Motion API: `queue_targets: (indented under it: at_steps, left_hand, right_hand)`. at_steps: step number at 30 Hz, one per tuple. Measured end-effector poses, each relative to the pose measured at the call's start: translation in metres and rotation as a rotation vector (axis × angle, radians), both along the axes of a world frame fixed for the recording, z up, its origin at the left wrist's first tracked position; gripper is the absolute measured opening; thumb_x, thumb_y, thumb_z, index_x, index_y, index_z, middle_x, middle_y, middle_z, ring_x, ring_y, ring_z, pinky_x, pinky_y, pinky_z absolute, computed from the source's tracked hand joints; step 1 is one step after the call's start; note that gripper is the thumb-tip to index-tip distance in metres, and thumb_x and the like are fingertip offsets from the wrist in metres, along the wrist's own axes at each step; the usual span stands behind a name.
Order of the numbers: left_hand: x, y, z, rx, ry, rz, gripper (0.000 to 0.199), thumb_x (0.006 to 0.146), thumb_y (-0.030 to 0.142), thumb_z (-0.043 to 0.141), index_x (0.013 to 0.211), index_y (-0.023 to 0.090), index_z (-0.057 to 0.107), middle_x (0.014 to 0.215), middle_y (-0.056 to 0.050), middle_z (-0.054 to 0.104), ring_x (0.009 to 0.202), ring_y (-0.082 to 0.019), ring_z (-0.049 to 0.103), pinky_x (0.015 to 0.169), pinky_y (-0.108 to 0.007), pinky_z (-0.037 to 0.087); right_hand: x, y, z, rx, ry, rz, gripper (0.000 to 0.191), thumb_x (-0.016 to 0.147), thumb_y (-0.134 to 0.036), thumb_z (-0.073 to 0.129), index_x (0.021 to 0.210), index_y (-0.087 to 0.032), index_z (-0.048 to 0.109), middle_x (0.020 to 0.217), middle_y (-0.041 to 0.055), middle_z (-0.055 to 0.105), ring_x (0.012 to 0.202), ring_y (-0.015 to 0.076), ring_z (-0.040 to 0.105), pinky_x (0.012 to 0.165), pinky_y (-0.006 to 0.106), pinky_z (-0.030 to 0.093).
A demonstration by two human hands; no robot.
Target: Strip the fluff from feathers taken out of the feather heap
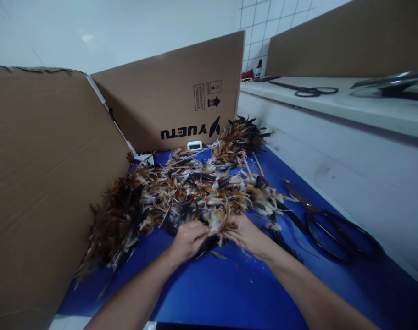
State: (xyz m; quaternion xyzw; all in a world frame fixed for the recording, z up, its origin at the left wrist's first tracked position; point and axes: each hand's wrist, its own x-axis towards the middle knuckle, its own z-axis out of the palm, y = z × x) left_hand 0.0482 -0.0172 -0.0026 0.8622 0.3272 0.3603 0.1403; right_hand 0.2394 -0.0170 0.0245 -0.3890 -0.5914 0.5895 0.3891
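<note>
Both hands meet at the near edge of a wide pile of brown, black and white feathers [181, 192] on a blue table surface. My left hand [191, 239] is closed, thumb and fingers pinched at the left side of a pale tuft of feathers [218, 221]. From the right, my right hand [242, 233] pinches the same tuft, its fingertips partly hidden among the feathers. Dark feathers lie just below and between the hands. To the right, large black-handled scissors [327, 224] rest on the blue surface, apart from my right hand.
Cardboard panels [174, 87] wall the left and back. A small white digital display [195, 145] stands at the back, beside a bundle of brown-black feathers [239, 137]. On the white ledge [353, 103] at right lies another pair of scissors [308, 89], with a small bottle [259, 69] behind.
</note>
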Motion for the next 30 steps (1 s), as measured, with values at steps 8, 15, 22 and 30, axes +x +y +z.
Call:
queue_targets:
  at_steps: [8,15,22,30]
  left_hand:
    - [0.000,0.001,0.010,-0.287,-0.244,0.072,0.025,0.084,0.028,0.054,0.067,0.015,0.068,0.052,-0.003,0.059,0.053,-0.012,0.055,0.057,-0.022,0.042]
    - [0.001,0.001,0.008,-0.536,-0.435,0.045,0.026,0.081,0.033,0.057,0.068,0.014,0.067,0.055,0.000,0.056,0.043,-0.008,0.051,0.050,-0.021,0.041]
    - [0.004,-0.001,0.008,-0.633,-0.528,0.038,0.026,0.079,0.035,0.060,0.065,0.013,0.066,0.054,0.000,0.056,0.042,-0.008,0.049,0.047,-0.021,0.039]
    - [0.006,0.003,0.003,-0.774,-0.767,0.091,0.025,0.075,0.035,0.065,0.070,0.010,0.066,0.061,-0.001,0.061,0.040,-0.006,0.047,0.044,-0.021,0.036]
  right_hand:
    - [0.020,0.012,0.008,0.250,-0.334,-0.423,0.031,0.079,-0.045,0.053,0.065,-0.018,0.058,0.056,-0.0015,0.051,0.050,0.0113,0.045,0.049,0.025,0.037]
    - [0.052,0.043,-0.016,0.843,-0.910,-0.859,0.030,0.082,-0.030,0.052,0.108,-0.017,0.060,0.097,0.0116,0.060,0.093,0.0263,0.050,0.082,0.040,0.038]
    - [0.058,0.050,-0.029,0.814,-1.082,-0.763,0.024,0.086,-0.027,0.045,0.080,-0.019,0.066,0.081,0.0078,0.064,0.082,0.0231,0.051,0.074,0.037,0.033]
    - [0.054,0.041,-0.008,0.860,-0.662,-0.816,0.022,0.088,-0.030,0.044,0.083,-0.018,0.062,0.080,0.0058,0.061,0.079,0.0194,0.055,0.077,0.033,0.041]
